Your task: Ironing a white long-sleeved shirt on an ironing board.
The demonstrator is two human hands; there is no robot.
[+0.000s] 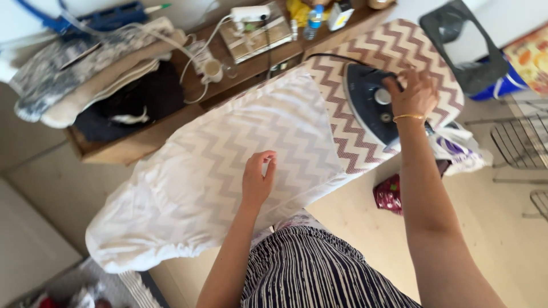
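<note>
Right hand (415,92) rests on top of the dark iron (374,105), fingers curled over its upper end by the dial; a full grip around the handle can't be confirmed. Thin gold bangle (409,117) on that wrist. Iron sits on the zigzag-patterned ironing board (399,48), toward the board's far right end, black cord (331,56) running off from it across the board.

Left hand (258,181) is half-curled, thumb and fingers narrow, holding nothing clearly, on or just above the thin white cloth (228,154). Cloth is spread over the board left of the iron, zigzag showing through, its left end bunched and hanging off the board.

Behind the board: wooden tabletop (142,140) with folded clothes (85,80), a white cup (213,69), white cables, a bottle (313,20). Right of the board: blue bin (502,82) with dark liner, wire rack (522,142). Below the board by the iron: white plastic bag (456,149), red bag (389,194) on the floor. Striped skirt (319,268) at bottom.
</note>
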